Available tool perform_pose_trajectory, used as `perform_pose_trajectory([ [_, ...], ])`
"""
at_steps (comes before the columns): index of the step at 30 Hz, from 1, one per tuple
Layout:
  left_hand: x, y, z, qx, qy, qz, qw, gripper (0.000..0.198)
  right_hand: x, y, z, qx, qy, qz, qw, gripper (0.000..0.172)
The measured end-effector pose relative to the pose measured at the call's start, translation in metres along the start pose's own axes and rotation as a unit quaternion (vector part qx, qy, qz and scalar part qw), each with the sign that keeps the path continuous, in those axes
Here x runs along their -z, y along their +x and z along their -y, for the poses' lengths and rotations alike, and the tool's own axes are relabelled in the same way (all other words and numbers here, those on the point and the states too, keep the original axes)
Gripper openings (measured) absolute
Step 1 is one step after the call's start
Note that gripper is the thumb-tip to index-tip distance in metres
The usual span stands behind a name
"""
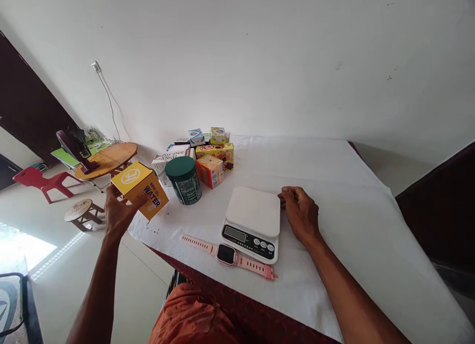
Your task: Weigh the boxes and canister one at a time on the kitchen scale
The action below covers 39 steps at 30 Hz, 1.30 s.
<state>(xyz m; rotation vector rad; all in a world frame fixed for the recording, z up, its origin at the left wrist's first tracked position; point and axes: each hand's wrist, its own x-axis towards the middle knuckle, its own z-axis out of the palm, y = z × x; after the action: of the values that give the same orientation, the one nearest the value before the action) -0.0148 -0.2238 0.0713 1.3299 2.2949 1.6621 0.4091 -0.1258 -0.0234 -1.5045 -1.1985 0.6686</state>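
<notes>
While left grip (120,213) aloft, right (302,213) perhaps half-curled.

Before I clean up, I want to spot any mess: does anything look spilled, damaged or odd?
Dark specks mar the otherwise plain cloth toward its front left edge, near the yellow box in the left hand; stains or crumbs, I can't tell. The wall also has dark marks, upper right.

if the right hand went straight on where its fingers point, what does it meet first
Probably the white scale, whose right side lies just beside the right hand; whether they touch is unclear.
</notes>
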Motion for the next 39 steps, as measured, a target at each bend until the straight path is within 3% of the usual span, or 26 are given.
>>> perform_pose_trajectory([
  [6,-0.03,0.002,0.015,-0.006,0.018,0.011,1.0,0.092,-0.002,0.001,-0.005,0.01,-0.008,-0.004,1.0,0.036],
  [11,-0.03,-0.003,0.019,-0.023,0.026,0.022,0.999,0.114,-0.004,0.003,-0.011,0.018,0.003,-0.01,1.0,0.033],
  [15,-0.022,-0.035,0.006,-0.146,0.111,-0.075,0.98,0.121,-0.004,0.003,-0.011,0.028,0.001,-0.006,1.0,0.032],
  [17,-0.025,-0.063,-0.008,-0.238,0.117,-0.114,0.958,0.107,-0.003,0.002,-0.01,0.036,-0.003,-0.003,0.999,0.032],
  [18,-0.03,-0.078,-0.016,-0.274,0.112,-0.106,0.949,0.093,-0.003,0.002,-0.01,0.04,-0.005,-0.002,0.999,0.031],
  [19,-0.036,-0.093,-0.023,-0.307,0.099,-0.061,0.945,0.071,-0.002,0.002,-0.009,0.042,-0.007,-0.002,0.999,0.031],
  [21,-0.05,-0.121,-0.035,-0.348,0.082,0.159,0.92,0.032,-0.002,0.002,-0.01,0.042,-0.009,-0.005,0.999,0.03],
  [23,-0.061,-0.141,-0.042,-0.342,0.099,0.327,0.876,0.029,-0.002,0.003,-0.01,0.039,-0.007,-0.006,0.999,0.03],
  [25,-0.067,-0.151,-0.045,-0.317,0.125,0.413,0.845,0.035,-0.003,0.003,-0.011,0.041,-0.005,-0.003,0.999,0.032],
  [32,-0.059,-0.136,-0.043,-0.296,0.109,0.527,0.789,0.04,-0.003,0.001,-0.011,0.044,0.0,-0.003,0.999,0.032],
  [39,-0.059,-0.127,-0.033,-0.273,0.046,0.551,0.787,0.03,0.004,-0.01,0.01,0.07,0.027,-0.021,0.997,0.036],
])
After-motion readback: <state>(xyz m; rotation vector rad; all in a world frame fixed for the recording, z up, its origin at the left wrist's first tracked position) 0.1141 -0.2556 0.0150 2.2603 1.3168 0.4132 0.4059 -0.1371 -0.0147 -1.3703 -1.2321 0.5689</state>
